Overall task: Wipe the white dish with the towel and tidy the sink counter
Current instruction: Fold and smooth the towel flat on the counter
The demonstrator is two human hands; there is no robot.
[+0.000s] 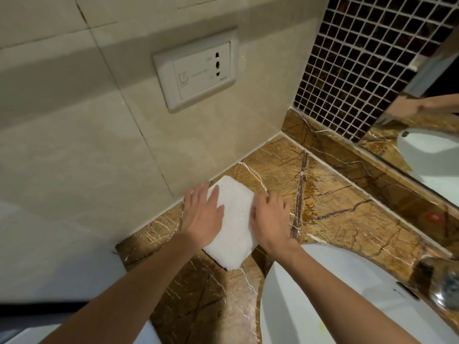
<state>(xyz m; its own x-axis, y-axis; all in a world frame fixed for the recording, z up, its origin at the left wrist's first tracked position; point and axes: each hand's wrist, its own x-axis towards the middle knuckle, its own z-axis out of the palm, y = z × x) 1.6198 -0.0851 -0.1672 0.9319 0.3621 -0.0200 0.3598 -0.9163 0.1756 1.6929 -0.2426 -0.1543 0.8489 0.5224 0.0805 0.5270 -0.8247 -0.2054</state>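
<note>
A folded white towel [234,224] lies flat on the brown marble counter [342,219], close to the beige side wall. My left hand [202,214] rests palm down on the towel's left side, fingers spread. My right hand [270,217] presses on its right edge with the fingers curled onto the cloth. No white dish is in view.
A white sink basin [323,301] fills the lower right, with a chrome tap [447,289] at its far side. A wall socket [198,70] sits above the counter. Dark mosaic tiles [360,58] and a mirror [427,135] line the back.
</note>
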